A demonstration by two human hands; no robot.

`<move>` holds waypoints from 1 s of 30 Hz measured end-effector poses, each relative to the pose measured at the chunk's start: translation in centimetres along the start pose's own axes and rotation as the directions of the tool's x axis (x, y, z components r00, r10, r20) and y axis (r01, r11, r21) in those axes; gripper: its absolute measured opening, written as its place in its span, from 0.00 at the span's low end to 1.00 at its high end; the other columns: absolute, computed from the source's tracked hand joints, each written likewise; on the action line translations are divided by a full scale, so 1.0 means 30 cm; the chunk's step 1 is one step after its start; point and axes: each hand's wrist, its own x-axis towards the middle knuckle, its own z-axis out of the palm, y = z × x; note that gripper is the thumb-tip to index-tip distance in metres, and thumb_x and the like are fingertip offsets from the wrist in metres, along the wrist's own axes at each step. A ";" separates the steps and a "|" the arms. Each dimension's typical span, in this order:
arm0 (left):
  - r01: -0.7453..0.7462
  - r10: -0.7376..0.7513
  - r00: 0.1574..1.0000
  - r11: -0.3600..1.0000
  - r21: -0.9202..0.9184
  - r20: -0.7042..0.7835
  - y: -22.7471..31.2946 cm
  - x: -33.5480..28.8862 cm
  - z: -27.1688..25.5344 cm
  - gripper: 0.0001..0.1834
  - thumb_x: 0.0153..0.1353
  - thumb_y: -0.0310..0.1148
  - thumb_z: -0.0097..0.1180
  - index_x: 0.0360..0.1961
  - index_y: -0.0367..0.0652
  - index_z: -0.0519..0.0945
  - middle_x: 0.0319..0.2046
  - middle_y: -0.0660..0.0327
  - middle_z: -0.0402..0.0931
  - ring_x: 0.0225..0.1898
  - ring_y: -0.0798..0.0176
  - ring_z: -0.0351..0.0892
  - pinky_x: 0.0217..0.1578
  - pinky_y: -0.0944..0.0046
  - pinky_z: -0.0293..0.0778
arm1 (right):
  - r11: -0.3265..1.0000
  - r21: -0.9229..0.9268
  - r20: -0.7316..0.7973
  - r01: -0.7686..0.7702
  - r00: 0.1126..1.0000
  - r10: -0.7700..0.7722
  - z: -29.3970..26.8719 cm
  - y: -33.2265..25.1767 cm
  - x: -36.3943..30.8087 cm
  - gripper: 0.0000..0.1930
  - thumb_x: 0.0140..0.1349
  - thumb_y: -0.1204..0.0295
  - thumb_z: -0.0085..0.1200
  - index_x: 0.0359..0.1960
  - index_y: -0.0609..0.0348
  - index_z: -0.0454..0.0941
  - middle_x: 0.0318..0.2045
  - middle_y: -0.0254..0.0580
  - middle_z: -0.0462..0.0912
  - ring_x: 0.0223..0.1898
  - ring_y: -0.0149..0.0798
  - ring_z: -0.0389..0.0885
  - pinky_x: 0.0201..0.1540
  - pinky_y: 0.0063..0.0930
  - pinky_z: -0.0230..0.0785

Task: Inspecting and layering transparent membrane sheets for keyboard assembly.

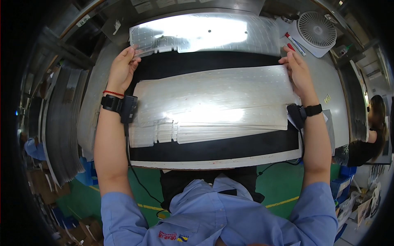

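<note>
A thin, shiny metal sheet (184, 37) with rows of small marks, two dark holes and notches along its near edge spans the far side of the table. My left hand (124, 67) pinches its near left corner. At the near right corner, the curled fingers of my right hand (297, 69) close on the sheet's edge; their exact contact is partly hidden. Between my forearms lies a fanned stack of similar metal sheets (213, 92), notched at the front left, on a black mat (221, 149). The stack's right end is beside my right wrist.
A white fan (316, 30) stands at the far right, beside red and blue markers (296, 45). Tall stacks of sheets (61, 123) rise at the left, with another stack (356, 98) at the right. Cables hang from both wrist devices. Another person (371, 135) is at the right edge.
</note>
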 end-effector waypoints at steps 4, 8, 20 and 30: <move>-0.032 0.015 0.993 0.988 -0.151 -0.115 0.028 -0.016 0.067 0.16 0.71 0.32 0.44 0.54 0.33 0.71 0.45 0.55 0.77 0.40 0.67 0.79 0.40 0.76 0.77 | 0.985 -0.164 0.053 0.047 0.998 -0.039 0.014 -0.009 -0.016 0.19 0.67 0.66 0.52 0.56 0.61 0.73 0.35 0.29 0.77 0.34 0.21 0.71 0.37 0.15 0.65; -0.012 0.007 0.999 0.996 -0.092 -0.054 0.014 0.000 0.006 0.16 0.71 0.34 0.45 0.53 0.33 0.70 0.44 0.55 0.77 0.41 0.64 0.79 0.41 0.73 0.77 | 0.929 -0.352 0.162 0.114 0.985 -0.059 0.025 -0.015 -0.033 0.15 0.64 0.71 0.55 0.51 0.60 0.78 0.35 0.28 0.77 0.33 0.22 0.72 0.37 0.16 0.65; -0.156 -0.024 0.961 0.773 0.615 0.274 0.109 -0.112 0.167 0.12 0.68 0.37 0.51 0.38 0.40 0.81 0.30 0.66 0.79 0.33 0.74 0.76 0.34 0.74 0.70 | 0.938 -0.318 0.124 0.142 0.986 -0.107 0.035 -0.024 -0.031 0.08 0.67 0.69 0.51 0.41 0.59 0.78 0.31 0.26 0.76 0.34 0.21 0.70 0.39 0.14 0.62; -0.709 -0.082 0.636 0.330 0.623 0.768 0.133 -0.376 0.443 0.10 0.53 0.26 0.56 0.36 0.38 0.84 0.29 0.53 0.78 0.32 0.52 0.77 0.35 0.59 0.73 | 0.940 -0.300 0.138 0.164 0.982 -0.128 0.025 -0.004 -0.021 0.08 0.67 0.69 0.51 0.42 0.58 0.78 0.31 0.26 0.76 0.33 0.19 0.69 0.37 0.14 0.62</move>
